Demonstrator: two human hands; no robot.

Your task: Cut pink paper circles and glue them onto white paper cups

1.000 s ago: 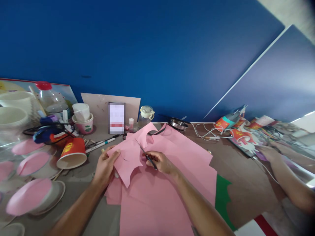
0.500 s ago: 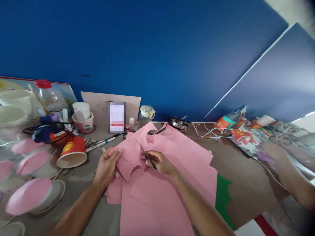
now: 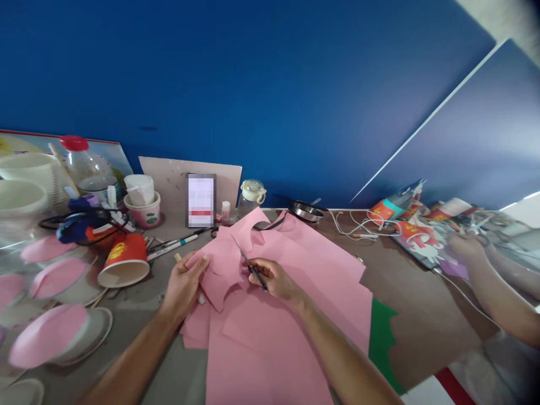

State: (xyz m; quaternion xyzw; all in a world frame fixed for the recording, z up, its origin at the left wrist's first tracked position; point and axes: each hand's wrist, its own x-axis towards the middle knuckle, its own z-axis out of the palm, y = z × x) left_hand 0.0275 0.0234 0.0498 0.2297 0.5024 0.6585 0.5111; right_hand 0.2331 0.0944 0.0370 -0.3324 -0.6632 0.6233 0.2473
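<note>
My left hand [image 3: 184, 283] pinches the left edge of a pink paper piece [image 3: 219, 269] and holds it up over a stack of pink sheets [image 3: 278, 332]. My right hand [image 3: 274, 278] is closed round a pair of black-handled scissors [image 3: 248, 263]. Their blades point up and left into the paper, close to a curved cut. Both forearms reach in from the bottom of the view.
An orange paper cup [image 3: 124, 260] lies on its side at left, near pens [image 3: 177, 245] and plates with pink discs [image 3: 50, 337]. A bottle [image 3: 86, 166], jar [image 3: 250, 198] and metal dish [image 3: 306, 212] stand at the back. Another person's arm [image 3: 493, 287] works at right. Green paper [image 3: 382, 343] peeks out.
My left hand has turned and lowered the pink piece a little, and the scissors have worked slightly further along the cut. The other person's hand at right has shifted.
</note>
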